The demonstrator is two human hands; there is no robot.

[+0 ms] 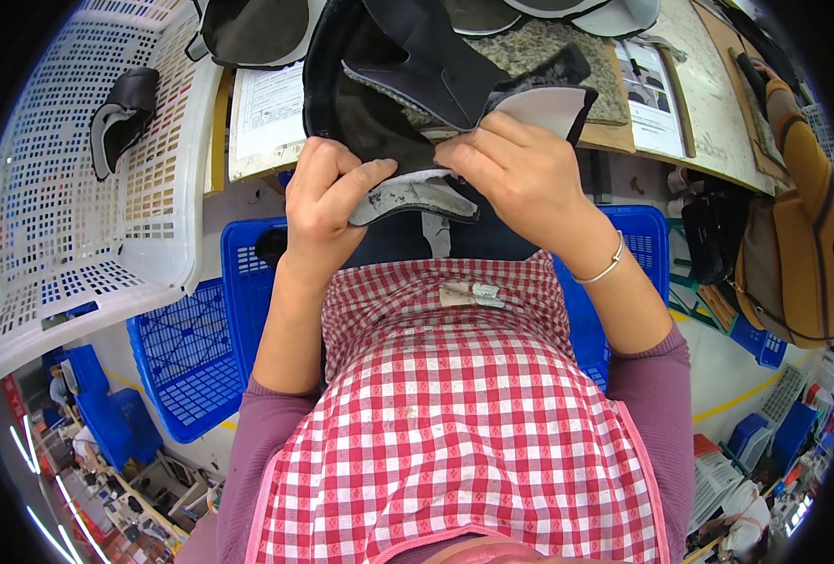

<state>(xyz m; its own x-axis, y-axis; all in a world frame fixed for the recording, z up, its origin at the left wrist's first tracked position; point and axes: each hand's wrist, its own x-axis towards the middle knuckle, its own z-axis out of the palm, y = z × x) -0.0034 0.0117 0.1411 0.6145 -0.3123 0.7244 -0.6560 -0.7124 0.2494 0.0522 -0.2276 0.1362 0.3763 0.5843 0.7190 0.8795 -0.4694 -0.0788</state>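
While both hands — left hand [328,193], right hand [516,169] — pinch a black shoe upper [408,85], white basket [69,188] left, blue crate [248,273] below, papers [267,117] behind.

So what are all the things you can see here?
shoe upper: one, black with grey lining, held up in both hands
white basket: one, at the left, tilted, a black and grey piece inside
blue crates: several, below the table and lower left
papers: white sheets on the table, left and right
other person's sleeve: orange, far right
apron: one, red and white check, on the person
bracelet: one, silver, right wrist
left hand: pinching the upper's lower edge
right hand: gripping the upper
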